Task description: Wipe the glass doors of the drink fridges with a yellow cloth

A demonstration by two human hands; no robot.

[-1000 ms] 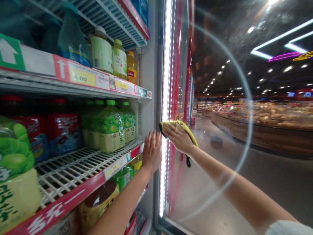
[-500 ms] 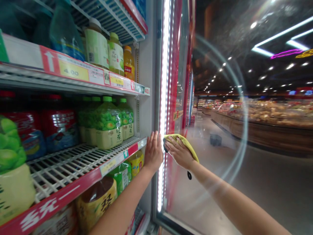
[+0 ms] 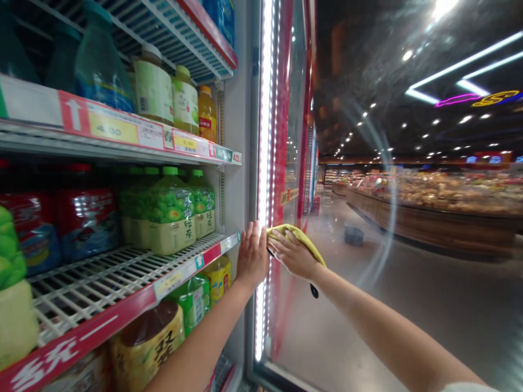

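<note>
My left hand (image 3: 252,255) rests with fingers stretched upward against the inner frame of a drinks cooler, beside the lit LED strip (image 3: 263,163). Just right of it, my right hand (image 3: 292,251) presses a yellow cloth (image 3: 304,237) flat against the glass door (image 3: 339,321), near the strip. The cloth shows above and behind the fingers; the palm side is hidden. A small black tab (image 3: 314,291) hangs below my right wrist. Whitish curved streaks (image 3: 392,201) mark the glass.
On the left, wire shelves (image 3: 93,288) hold green tea bottles (image 3: 171,218), red-labelled bottles (image 3: 85,212) and an orange drink bottle (image 3: 207,114). Price rails (image 3: 118,326) edge the shelves. Through the glass, a wood-sided produce stand (image 3: 429,223) and a dark box (image 3: 353,236) on the floor appear.
The view has turned slightly, so cooler and both hands sit a little further left. Against the LED strip, both hands and the cloth stay in nearly the same place.
</note>
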